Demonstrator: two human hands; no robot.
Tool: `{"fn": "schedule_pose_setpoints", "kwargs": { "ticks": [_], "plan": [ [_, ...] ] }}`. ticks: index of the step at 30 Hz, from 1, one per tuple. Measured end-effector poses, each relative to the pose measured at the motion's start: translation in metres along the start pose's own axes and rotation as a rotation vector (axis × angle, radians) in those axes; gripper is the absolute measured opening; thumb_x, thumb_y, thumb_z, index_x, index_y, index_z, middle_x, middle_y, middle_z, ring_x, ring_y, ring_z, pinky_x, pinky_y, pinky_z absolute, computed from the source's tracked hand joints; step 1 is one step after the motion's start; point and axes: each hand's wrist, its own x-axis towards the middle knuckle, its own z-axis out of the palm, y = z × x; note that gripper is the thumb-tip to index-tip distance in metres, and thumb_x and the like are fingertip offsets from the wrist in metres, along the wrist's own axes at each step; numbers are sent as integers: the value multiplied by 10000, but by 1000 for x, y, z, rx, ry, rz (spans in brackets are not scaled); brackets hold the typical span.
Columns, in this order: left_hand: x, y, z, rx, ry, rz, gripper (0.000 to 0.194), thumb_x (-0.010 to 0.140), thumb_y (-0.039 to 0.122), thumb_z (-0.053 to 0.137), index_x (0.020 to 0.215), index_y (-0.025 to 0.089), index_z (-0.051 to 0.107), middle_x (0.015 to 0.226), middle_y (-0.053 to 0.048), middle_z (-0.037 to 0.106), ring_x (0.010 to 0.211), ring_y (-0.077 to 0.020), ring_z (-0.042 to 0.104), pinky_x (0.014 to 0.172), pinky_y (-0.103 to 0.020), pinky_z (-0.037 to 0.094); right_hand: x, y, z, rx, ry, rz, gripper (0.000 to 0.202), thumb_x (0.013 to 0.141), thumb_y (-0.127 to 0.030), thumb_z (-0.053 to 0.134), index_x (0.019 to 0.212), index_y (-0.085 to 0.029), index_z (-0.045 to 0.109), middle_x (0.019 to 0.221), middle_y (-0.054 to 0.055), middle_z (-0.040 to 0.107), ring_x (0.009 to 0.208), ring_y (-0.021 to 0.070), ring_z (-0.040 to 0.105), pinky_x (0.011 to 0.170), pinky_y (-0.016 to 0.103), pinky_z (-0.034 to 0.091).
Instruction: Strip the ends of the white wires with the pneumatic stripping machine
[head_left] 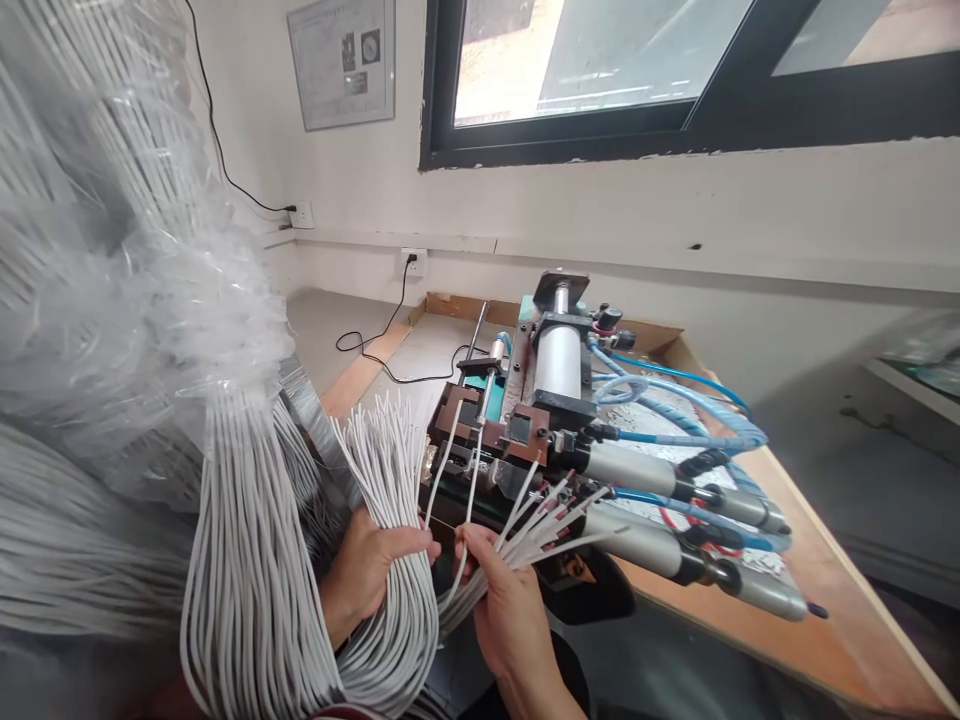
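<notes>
My left hand (367,565) is closed around a thick bundle of white cables (382,470), whose cut ends fan upward. Its thumb lies across the front of the bundle. My right hand (506,600) grips a smaller bunch of white cables (536,535) that points right, several with darker tips. Thumb and forefinger of that hand pinch a single cable (472,490), which runs up to the front of a pneumatic machine (517,425). Another cable (444,460) rises from near my left thumb toward the machine's left jaw block. Both hands are just in front of the machine.
Large cable bundles (247,560) wrapped in clear plastic (150,290) hang at the left. Blue air hoses (690,400) and silver cylinders (637,475) extend right over the wooden-edged table (840,600). A black cord (401,305) runs to a wall socket (414,262).
</notes>
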Motion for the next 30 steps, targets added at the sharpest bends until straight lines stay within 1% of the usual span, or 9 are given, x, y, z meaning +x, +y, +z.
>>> {"fn": "schedule_pose_setpoints", "kwargs": {
  "ticks": [4,6,8,11,14,16,21,26,30],
  "plan": [
    [-2,2,3,6,12,-4,157,509,103,668,654,151,633,557,25,596,528,-155,581,569,-303,490,6,-6,6,63,12,86,264,562,-344,751,715,-146,666,522,-29,512,495,116,430,504,250,333],
    [-3,4,5,29,-9,8,160,512,107,664,663,154,637,553,21,603,530,-157,576,567,-299,485,7,-7,11,85,-53,155,353,553,-346,760,830,-150,665,525,-37,510,496,119,442,516,256,349],
    [-4,6,7,76,-69,46,141,530,106,649,665,147,654,587,0,632,577,-167,583,599,-292,479,8,-7,15,82,-120,176,349,549,-352,766,816,-157,656,526,-35,520,484,115,441,515,259,354],
    [-5,7,7,104,-134,108,166,545,86,633,696,142,671,661,-17,661,680,-183,590,673,-288,468,6,-2,17,46,-102,46,248,577,-355,754,678,-166,629,546,-25,539,505,112,441,531,255,354],
    [-3,4,2,70,-64,85,138,536,90,655,663,143,648,596,3,631,606,-164,579,625,-283,460,2,3,11,-25,-49,-94,218,656,-373,696,645,-172,611,564,-21,536,544,120,442,571,259,350],
    [-2,2,-2,34,-14,38,126,531,106,668,648,142,635,564,11,616,557,-158,580,589,-284,460,0,5,5,-68,-18,-113,225,670,-379,680,628,-171,605,556,-21,524,545,123,432,572,261,341],
    [-2,4,-2,-25,35,5,115,524,109,672,623,142,623,544,20,604,541,-158,604,589,-288,482,0,2,0,-59,54,-75,245,637,-371,694,558,-168,580,520,-28,490,517,114,392,541,255,318],
    [-3,5,0,-20,31,-5,116,529,100,663,627,145,619,543,28,604,545,-173,619,586,-301,495,6,-6,7,65,21,-5,244,603,-336,715,526,-170,553,505,-28,478,508,112,387,513,252,321],
    [-3,2,1,-11,-2,21,145,540,89,653,670,151,634,564,23,624,544,-164,604,587,-300,493,9,-10,13,112,-47,126,242,590,-347,734,718,-158,652,493,-52,445,485,99,374,496,242,325]
  ]
}}
